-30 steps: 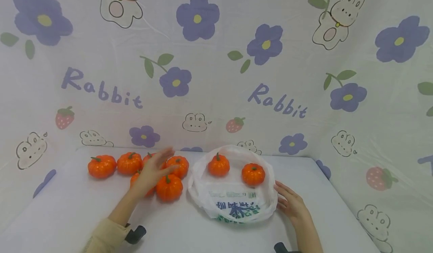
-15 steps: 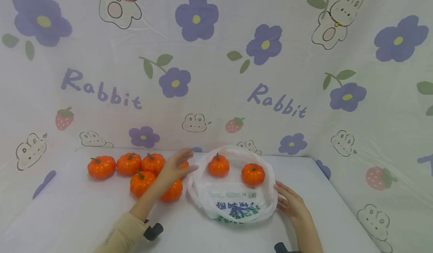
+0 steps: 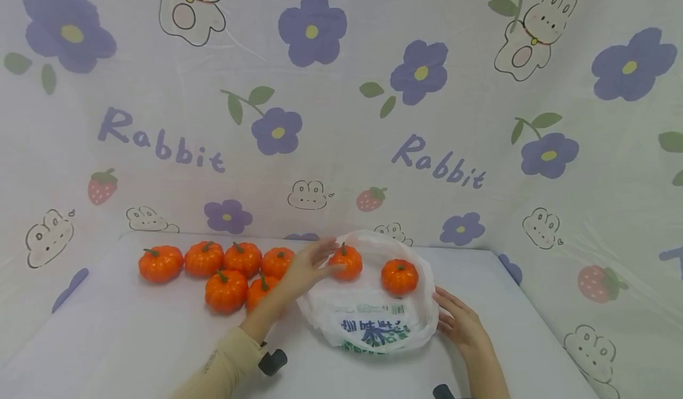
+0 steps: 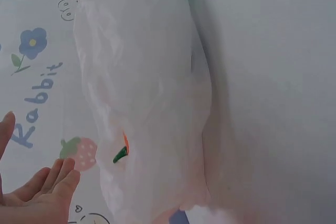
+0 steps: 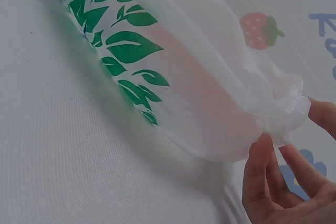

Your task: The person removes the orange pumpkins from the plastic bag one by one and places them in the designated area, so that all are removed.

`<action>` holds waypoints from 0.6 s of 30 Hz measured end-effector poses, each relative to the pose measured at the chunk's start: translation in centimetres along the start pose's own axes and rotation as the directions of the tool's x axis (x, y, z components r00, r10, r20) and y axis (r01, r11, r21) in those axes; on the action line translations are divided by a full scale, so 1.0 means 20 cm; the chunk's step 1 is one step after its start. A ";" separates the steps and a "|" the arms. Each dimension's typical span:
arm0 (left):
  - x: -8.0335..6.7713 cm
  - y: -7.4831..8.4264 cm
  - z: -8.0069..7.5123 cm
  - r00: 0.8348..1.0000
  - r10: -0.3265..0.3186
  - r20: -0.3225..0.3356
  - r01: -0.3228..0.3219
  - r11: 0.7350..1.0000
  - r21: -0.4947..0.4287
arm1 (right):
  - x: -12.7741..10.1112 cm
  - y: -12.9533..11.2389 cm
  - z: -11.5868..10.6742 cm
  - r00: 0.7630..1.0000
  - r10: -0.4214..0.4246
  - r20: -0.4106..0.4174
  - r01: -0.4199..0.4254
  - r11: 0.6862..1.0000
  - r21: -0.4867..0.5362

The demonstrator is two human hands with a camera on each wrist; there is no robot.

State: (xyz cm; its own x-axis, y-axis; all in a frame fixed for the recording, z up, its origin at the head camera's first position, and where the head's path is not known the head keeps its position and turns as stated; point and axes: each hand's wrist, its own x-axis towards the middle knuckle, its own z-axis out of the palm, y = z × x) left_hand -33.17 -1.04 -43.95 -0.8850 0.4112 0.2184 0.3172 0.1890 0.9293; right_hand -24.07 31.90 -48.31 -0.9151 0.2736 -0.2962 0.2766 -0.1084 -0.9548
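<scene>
A white plastic bag with blue and green print stands on the table, its rolled mouth wide. Inside are two small orange pumpkins, the left one and the right one. My left hand reaches over the bag's left rim, fingers spread, overlapping the left pumpkin. In the left wrist view this hand has its fingers apart and holds nothing. With fairly straight fingers, my right hand touches the bag's right side. The right wrist view shows its fingertips right at the crumpled rim.
Several more pumpkins sit on the table left of the bag, one partly hidden by my left forearm. Behind the table hangs a pale cloth backdrop with flowers and rabbits.
My left hand has moved right, from over the pumpkins on the table to the left pumpkin in the bag, carrying nothing. The right hand and the bag stay where they were.
</scene>
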 end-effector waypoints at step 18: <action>0.14 -0.05 0.22 0.997 0.006 0.081 -0.003 0.999 -0.036 | -0.01 0.00 -0.01 1.000 -0.001 0.010 0.001 1.000 0.018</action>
State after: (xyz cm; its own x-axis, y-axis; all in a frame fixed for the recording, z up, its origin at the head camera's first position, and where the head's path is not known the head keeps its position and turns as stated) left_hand -34.38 3.86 -45.59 -0.8527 0.4828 0.1994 0.3073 0.1550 0.9389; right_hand -23.91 31.99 -48.38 -0.9185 0.2638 -0.2946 0.2701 -0.1257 -0.9546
